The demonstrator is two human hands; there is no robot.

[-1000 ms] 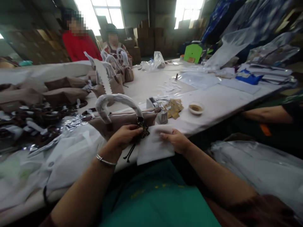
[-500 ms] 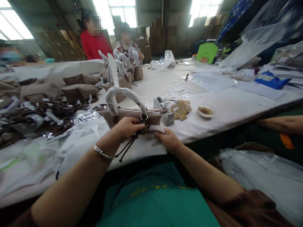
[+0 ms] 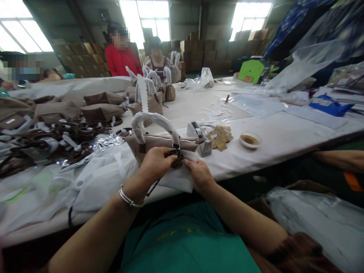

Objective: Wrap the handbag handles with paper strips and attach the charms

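Observation:
A taupe handbag [image 3: 132,146] stands at the table's near edge, its handles [image 3: 155,116] wrapped in white and its zip closed along the top. My left hand [image 3: 155,163] is closed on a leopard-print charm [image 3: 177,160] that hangs from the ring at the handle's base. A dark cord dangles below that hand. Between thumb and fingers, my right hand [image 3: 201,175] grips a thin white sheet [image 3: 182,181], which spreads behind and below the charm. The sheet and my left hand hide the bag's lower front.
A tape dispenser [image 3: 205,148], tan tags [image 3: 220,137] and a small dish [image 3: 249,140] stand right of the bag. Brown straps [image 3: 71,138] and flat bags [image 3: 57,110] lie left. Finished-looking bags [image 3: 155,104] stand behind. A person in red [image 3: 121,60] is across the table; another person's arm [image 3: 338,157] is at right.
The narrow white strip in my right hand now shows as a wider sheet opened out below the charm. My left hand still holds the charm. The view has shifted slightly.

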